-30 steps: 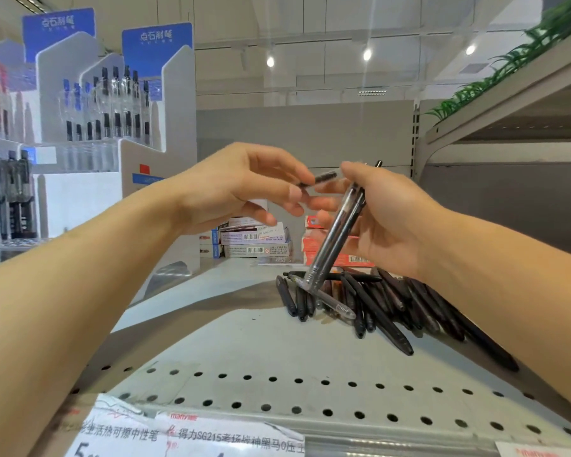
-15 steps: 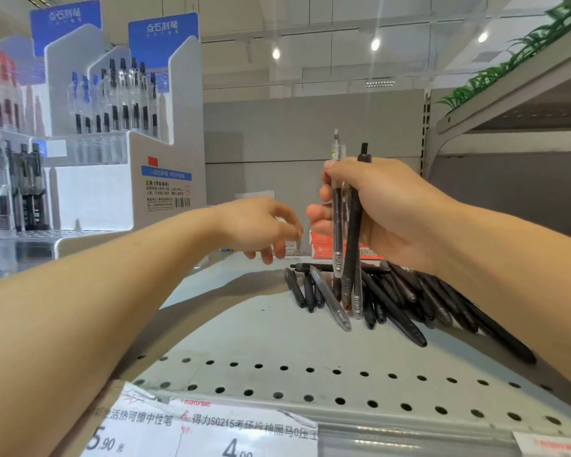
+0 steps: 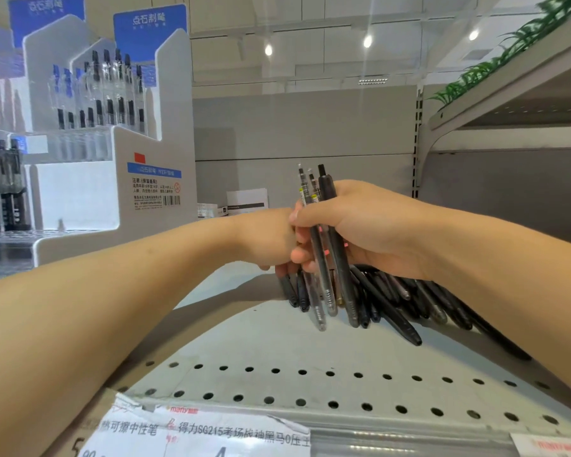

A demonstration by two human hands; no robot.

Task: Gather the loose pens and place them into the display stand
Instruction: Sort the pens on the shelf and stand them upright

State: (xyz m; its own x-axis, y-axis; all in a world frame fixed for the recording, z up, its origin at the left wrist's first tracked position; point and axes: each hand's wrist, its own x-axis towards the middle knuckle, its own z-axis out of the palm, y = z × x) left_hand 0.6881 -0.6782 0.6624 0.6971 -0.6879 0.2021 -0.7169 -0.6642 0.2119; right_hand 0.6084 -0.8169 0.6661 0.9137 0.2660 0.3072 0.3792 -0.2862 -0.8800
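Along the shelf's front edge [image 3: 310, 387], paper price labels [image 3: 198, 430] under a row of round holes. Midway back toward the right side, a heap of loose dark pens [image 3: 399, 298] lying on the shelf. Above it, right hand [image 3: 370, 229] curled round a small upright bunch of held pens [image 3: 323, 232], tips just over the heap. Left hand [image 3: 267, 239] reaching into the heap behind that bunch, fingers hidden, grip impossible to tell. At the shelf's far left, white display stand [image 3: 112, 179] with pens upright.

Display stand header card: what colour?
Blue with white lettering, on the white display stand; clearest in the head view.
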